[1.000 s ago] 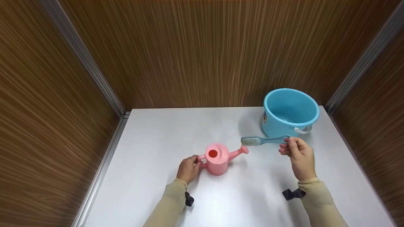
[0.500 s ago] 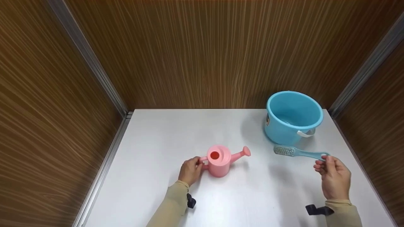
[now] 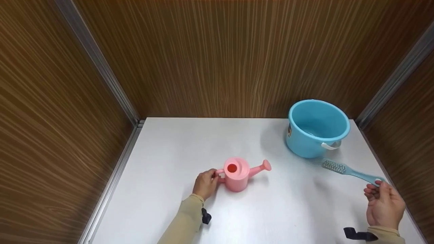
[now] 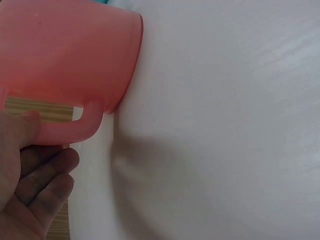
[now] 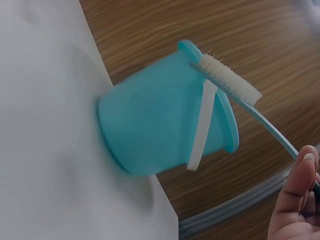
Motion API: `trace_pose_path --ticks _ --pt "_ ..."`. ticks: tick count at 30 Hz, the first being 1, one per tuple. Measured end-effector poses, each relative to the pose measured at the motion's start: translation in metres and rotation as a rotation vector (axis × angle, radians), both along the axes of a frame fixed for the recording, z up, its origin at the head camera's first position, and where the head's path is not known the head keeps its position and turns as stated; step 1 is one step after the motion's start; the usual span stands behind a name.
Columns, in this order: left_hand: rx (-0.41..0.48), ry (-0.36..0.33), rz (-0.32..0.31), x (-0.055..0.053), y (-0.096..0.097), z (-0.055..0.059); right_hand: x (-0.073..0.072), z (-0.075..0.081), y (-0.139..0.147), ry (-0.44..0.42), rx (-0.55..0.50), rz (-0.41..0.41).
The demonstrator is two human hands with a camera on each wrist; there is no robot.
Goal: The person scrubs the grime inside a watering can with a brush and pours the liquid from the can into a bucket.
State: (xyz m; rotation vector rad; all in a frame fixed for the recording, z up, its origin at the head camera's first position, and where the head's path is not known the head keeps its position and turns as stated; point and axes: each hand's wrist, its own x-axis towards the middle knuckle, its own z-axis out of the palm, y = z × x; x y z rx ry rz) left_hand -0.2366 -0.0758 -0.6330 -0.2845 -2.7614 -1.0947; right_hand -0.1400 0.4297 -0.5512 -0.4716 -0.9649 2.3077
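A pink watering can (image 3: 236, 179) stands upright on the white table, its spout pointing right. My left hand (image 3: 205, 184) grips its handle (image 4: 75, 131), with the thumb and fingers around it in the left wrist view. Out to the right, my right hand (image 3: 385, 205) pinches the handle end of a blue scrub brush (image 3: 354, 173), held above the table. Pale bristles (image 5: 230, 80) face upward, and the brush head points left toward the bucket. In the right wrist view the brush overlaps the rim of the blue bucket (image 5: 150, 115).
The blue bucket with a white handle (image 3: 330, 146) stands at the back right corner of the white table (image 3: 162, 152). Wood-grain panels (image 3: 217, 57) rise at the back and both sides, joined by metal corner strips.
My right hand has carried the brush rightward and toward me, away from the watering can's spout. My left hand stays on the can's handle. The view has shifted slightly.
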Motion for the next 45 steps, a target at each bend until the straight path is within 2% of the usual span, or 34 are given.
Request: trace_pose_path --ticks 4,7,14,20,28,35,45 --pt "0.009 -0.023 -0.003 -0.002 0.000 0.002 0.002 -0.006 0.011 0.028 -0.084 -0.045" --pt "0.008 -0.006 -0.010 -0.002 0.000 0.002 0.004 -0.012 0.017 0.012 -0.107 -0.092" --pt "-0.011 0.041 -0.019 -0.003 0.000 -0.001 0.005 -0.029 0.024 -0.105 -0.094 -0.187" --pt "-0.009 0.025 -0.015 -0.002 0.000 0.001 0.005 -0.043 0.031 -0.168 -0.168 -0.190" --pt "-0.007 0.049 -0.020 -0.002 0.000 -0.001 0.004 -0.061 0.041 -0.215 -0.295 -0.222" --pt "0.001 0.038 -0.016 -0.003 -0.001 0.000 0.003 -0.073 0.047 -0.266 -0.340 -0.246" --pt "0.009 0.030 -0.026 -0.002 -0.001 0.000 0.001 -0.088 0.055 -0.410 -0.334 -0.262"
